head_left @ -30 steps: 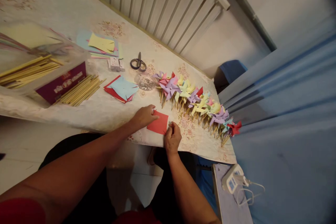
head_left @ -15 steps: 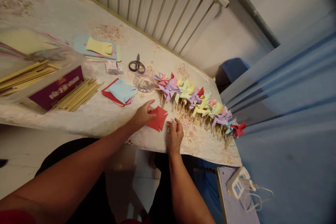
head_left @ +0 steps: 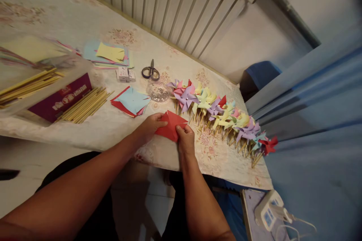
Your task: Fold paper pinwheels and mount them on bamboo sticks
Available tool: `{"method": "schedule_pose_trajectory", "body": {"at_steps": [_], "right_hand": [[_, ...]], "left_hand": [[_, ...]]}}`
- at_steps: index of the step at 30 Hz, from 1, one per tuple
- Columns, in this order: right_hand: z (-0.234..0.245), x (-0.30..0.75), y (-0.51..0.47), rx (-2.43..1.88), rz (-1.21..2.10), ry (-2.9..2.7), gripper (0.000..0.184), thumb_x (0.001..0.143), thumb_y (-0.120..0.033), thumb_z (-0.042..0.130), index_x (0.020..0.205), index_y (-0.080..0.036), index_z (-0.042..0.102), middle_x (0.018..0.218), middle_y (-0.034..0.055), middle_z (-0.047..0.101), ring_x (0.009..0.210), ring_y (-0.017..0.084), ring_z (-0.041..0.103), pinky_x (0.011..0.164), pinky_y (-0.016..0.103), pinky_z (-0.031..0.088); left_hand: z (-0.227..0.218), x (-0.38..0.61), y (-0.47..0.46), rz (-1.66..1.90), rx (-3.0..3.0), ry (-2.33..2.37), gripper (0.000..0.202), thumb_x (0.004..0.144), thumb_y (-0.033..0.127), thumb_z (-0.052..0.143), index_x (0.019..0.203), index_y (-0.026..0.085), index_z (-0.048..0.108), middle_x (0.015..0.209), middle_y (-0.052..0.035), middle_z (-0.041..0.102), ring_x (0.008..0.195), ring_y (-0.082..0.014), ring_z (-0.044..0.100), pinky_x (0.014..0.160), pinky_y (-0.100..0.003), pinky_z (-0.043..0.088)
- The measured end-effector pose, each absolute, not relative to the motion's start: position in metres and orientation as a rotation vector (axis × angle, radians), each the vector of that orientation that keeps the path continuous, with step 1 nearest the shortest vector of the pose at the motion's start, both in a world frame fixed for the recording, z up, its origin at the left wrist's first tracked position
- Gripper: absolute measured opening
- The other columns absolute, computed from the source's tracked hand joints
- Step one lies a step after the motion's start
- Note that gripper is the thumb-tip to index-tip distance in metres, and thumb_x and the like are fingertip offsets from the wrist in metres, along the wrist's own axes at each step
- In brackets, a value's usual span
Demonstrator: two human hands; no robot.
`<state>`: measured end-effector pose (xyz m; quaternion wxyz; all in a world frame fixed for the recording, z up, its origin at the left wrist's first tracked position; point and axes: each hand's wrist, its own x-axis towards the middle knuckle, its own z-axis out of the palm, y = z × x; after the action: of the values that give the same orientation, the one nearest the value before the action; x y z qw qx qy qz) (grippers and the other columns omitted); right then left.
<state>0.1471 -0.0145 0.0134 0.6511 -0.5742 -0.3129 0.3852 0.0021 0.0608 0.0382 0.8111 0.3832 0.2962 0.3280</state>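
A red paper square (head_left: pixel 169 125) with slits cut in from its corners is held between both hands, near the table's front edge. My left hand (head_left: pixel 152 123) pinches its left side, thumb on top. At the right side, my right hand (head_left: pixel 186 135) grips it with the thumb over the paper. Just beyond lies a stack of cut paper squares (head_left: pixel 132 99), light blue on top of red. A clear container of small metal fasteners (head_left: pixel 159 93) stands behind the paper. Finished paper pinwheels (head_left: pixel 216 108) in several colours lie in a row on sticks to the right.
Black scissors (head_left: pixel 151 70), small white boxes (head_left: pixel 125 74) and coloured paper sheets (head_left: pixel 109 52) lie farther back. At left are a plastic bin (head_left: pixel 60 99) and loose sticks (head_left: pixel 85 106). A power strip (head_left: pixel 270 211) with cords sits at lower right, beside a blue curtain (head_left: pixel 316 128).
Both hands have closed on the red paper square, which was lying on the table between them. The paper now appears raised towards me. The camera view has shifted slightly.
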Motion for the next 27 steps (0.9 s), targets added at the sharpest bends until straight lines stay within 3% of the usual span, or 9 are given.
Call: {"method": "schedule_pose_trajectory", "body": {"at_steps": [3, 7, 12, 20, 24, 27], "right_hand": [[0.012, 0.147, -0.012, -1.373, 0.806, -0.730, 0.024, 0.073, -0.038, 0.074, 0.078, -0.016, 0.066, 0.063, -0.0051, 0.061, 0.059, 0.011, 0.052, 0.060, 0.023, 0.046], [0.014, 0.149, -0.016, -1.425, 0.772, -0.787, 0.023, 0.077, -0.039, 0.070, 0.078, -0.017, 0.066, 0.065, -0.0047, 0.060, 0.061, 0.012, 0.051, 0.060, 0.023, 0.044], [0.027, 0.147, -0.021, -1.482, 0.669, -0.902, 0.019, 0.079, -0.037, 0.067, 0.078, -0.018, 0.066, 0.070, -0.0035, 0.062, 0.066, 0.013, 0.053, 0.064, 0.025, 0.045], [0.031, 0.142, -0.023, -1.536, 0.545, -0.987, 0.018, 0.083, -0.035, 0.064, 0.085, -0.018, 0.069, 0.078, -0.0009, 0.066, 0.073, 0.016, 0.058, 0.072, 0.028, 0.049], [0.035, 0.140, -0.026, -1.566, 0.238, -0.967, 0.028, 0.087, -0.036, 0.062, 0.106, -0.017, 0.067, 0.088, 0.0029, 0.069, 0.080, 0.017, 0.062, 0.080, 0.032, 0.051], [0.037, 0.137, -0.032, -1.611, -0.110, -0.981, 0.024, 0.091, -0.034, 0.057, 0.104, -0.016, 0.066, 0.081, 0.0026, 0.065, 0.075, 0.016, 0.061, 0.078, 0.033, 0.051]], "left_hand": [[0.039, 0.001, 0.060, 0.587, 0.821, 0.641, 0.036, 0.065, 0.032, 0.077, 0.094, 0.011, 0.069, 0.085, -0.0081, 0.075, 0.075, -0.0203, 0.069, 0.077, -0.034, 0.053], [0.039, 0.001, 0.059, 0.493, 0.818, 0.605, 0.034, 0.067, 0.038, 0.077, 0.089, 0.012, 0.070, 0.083, -0.0094, 0.075, 0.078, -0.0230, 0.070, 0.081, -0.038, 0.053], [0.038, 0.002, 0.057, 0.434, 0.851, 0.619, 0.023, 0.069, 0.032, 0.076, 0.085, 0.016, 0.071, 0.084, -0.0066, 0.076, 0.075, -0.0211, 0.068, 0.076, -0.035, 0.053], [0.047, 0.002, 0.054, 0.438, 0.839, 0.709, 0.006, 0.076, 0.020, 0.065, 0.074, 0.014, 0.067, 0.067, -0.0020, 0.069, 0.060, -0.0142, 0.059, 0.063, -0.027, 0.046], [0.045, 0.001, 0.055, 0.529, 0.789, 0.694, 0.012, 0.072, 0.023, 0.072, 0.075, 0.013, 0.066, 0.064, -0.0008, 0.067, 0.060, -0.0145, 0.059, 0.061, -0.027, 0.047], [0.040, 0.002, 0.058, 0.653, 0.710, 0.683, 0.026, 0.069, 0.031, 0.078, 0.083, 0.011, 0.070, 0.074, -0.0052, 0.072, 0.068, -0.0178, 0.065, 0.066, -0.029, 0.051]]}}
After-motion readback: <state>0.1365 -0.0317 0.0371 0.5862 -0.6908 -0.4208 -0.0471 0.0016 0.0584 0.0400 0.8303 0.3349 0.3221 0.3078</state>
